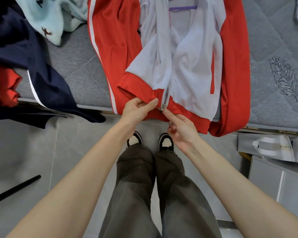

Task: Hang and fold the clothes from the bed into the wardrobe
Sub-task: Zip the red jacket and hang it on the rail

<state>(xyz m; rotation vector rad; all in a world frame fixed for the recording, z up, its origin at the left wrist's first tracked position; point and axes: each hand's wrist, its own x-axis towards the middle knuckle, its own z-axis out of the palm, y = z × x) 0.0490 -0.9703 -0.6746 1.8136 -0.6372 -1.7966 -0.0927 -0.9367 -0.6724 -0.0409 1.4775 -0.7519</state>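
A red and white zip jacket (193, 54) lies face up on the grey mattress (273, 40), its hem at the bed's front edge. A purple hanger (182, 8) shows inside its open collar. My left hand (138, 109) pinches the red hem just left of the zip. My right hand (181, 126) pinches the metal zip slider (163, 107) at the bottom of the zip. The zip above the slider is open.
A navy garment with a white stripe (33, 69) hangs over the bed's left edge, with red cloth (9, 86) beside it. A pale blue fleece (55, 16) lies at the back left. Grey bags and boxes (273, 148) stand on the floor at right. A black rod (14, 189) lies on the floor at left.
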